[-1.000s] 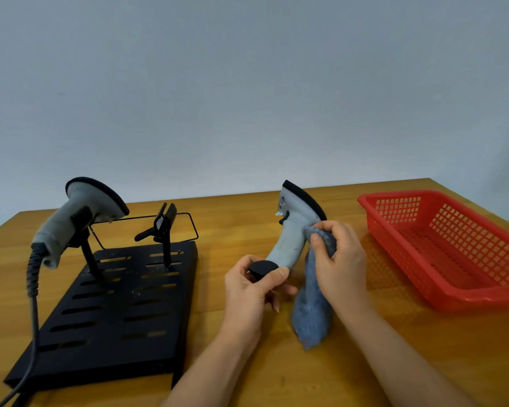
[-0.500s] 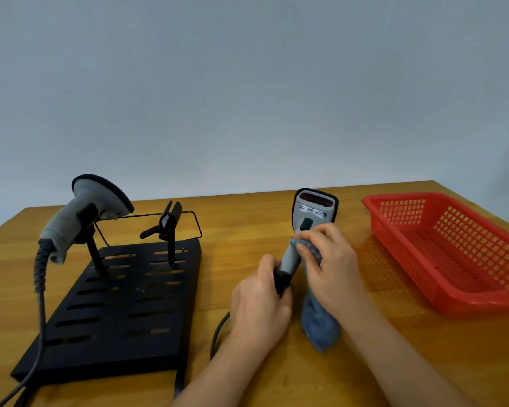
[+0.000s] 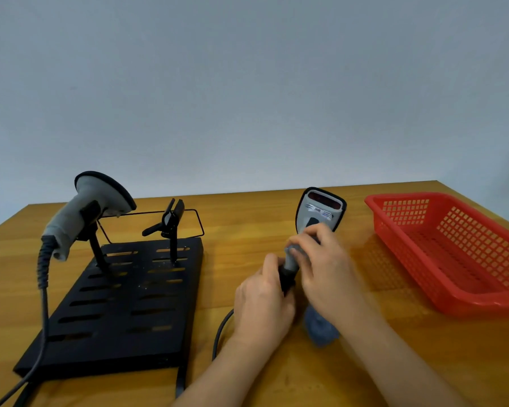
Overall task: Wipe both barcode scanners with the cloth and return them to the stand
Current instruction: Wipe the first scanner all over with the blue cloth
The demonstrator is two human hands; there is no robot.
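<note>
My left hand (image 3: 262, 301) grips the black base of a grey barcode scanner (image 3: 319, 211), held upright over the table with its window facing me. My right hand (image 3: 325, 265) presses a blue-grey cloth (image 3: 319, 327) against the scanner's handle; the cloth's tail hangs below my wrist. A second grey scanner (image 3: 83, 210) rests on the left holder of the black slotted stand (image 3: 124, 304), its cable (image 3: 43, 289) trailing down. The stand's right holder (image 3: 171, 221) is bare.
A red plastic basket (image 3: 453, 251) sits at the right on the wooden table (image 3: 247, 218). The held scanner's black cable (image 3: 221, 333) curves toward the front edge beside the stand. A plain wall is behind.
The scanner was turned from side-on to facing me and my left hand shifted to wrap its base. My right hand with the cloth slid down the handle.
</note>
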